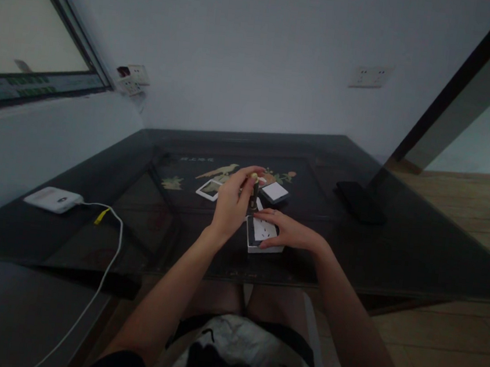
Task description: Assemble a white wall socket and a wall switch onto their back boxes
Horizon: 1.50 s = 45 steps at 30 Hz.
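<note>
A socket panel (265,230) with a white face sits on a white box-like base near the table's front edge. My right hand (287,230) grips the panel, fingers at its top edge and thumb near its lower right. Just above the panel, my left hand (235,197) is closed on a small dark upright object (254,195) with a pale tip, too small to name. A white square frame (208,189) lies left of my left hand. A white-topped square piece (275,192) lies behind the panel, to the right of the dark object.
The dark table (312,214) bears a black flat case (359,201) at the right. At the left lies a white device (54,199) with a white cable (113,245) that runs over the front edge. Wall outlets (370,77) are behind the table.
</note>
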Available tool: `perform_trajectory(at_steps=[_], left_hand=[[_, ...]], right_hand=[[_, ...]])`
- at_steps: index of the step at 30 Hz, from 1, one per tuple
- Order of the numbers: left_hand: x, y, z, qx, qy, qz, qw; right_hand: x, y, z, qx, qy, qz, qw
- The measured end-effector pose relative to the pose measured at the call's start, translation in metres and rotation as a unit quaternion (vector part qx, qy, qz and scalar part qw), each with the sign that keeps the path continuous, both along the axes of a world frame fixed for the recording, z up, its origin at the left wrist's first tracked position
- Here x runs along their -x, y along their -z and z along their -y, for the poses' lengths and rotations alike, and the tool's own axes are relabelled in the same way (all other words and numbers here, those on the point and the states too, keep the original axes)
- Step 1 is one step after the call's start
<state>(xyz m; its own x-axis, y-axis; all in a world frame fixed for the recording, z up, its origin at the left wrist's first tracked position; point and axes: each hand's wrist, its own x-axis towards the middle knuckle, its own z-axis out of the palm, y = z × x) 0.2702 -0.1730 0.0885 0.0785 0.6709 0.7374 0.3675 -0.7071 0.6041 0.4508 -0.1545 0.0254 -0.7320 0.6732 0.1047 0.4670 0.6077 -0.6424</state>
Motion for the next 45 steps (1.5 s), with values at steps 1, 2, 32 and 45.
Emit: perform_trajectory(at_steps=[1,2,32,45], left_hand=[[0.000,-0.001,0.000,0.000,0.001,-0.007,1.000],[0.000,-0.001,0.000,-0.005,-0.002,-0.009,1.000],[-0.006,-0.004,0.002,0.052,0.082,-0.074,0.993],[0.001,-0.008,0.000,0.018,0.016,-0.070,0.997]], right_hand=[[0.000,0.000,0.000,0.002,0.000,0.002,1.000],[0.000,-0.001,0.000,0.003,0.001,0.003,1.000],[0.000,0.000,-0.001,-0.004,-0.003,0.005,1.000],[0.000,-0.001,0.000,0.011,0.002,-0.005,1.000]])
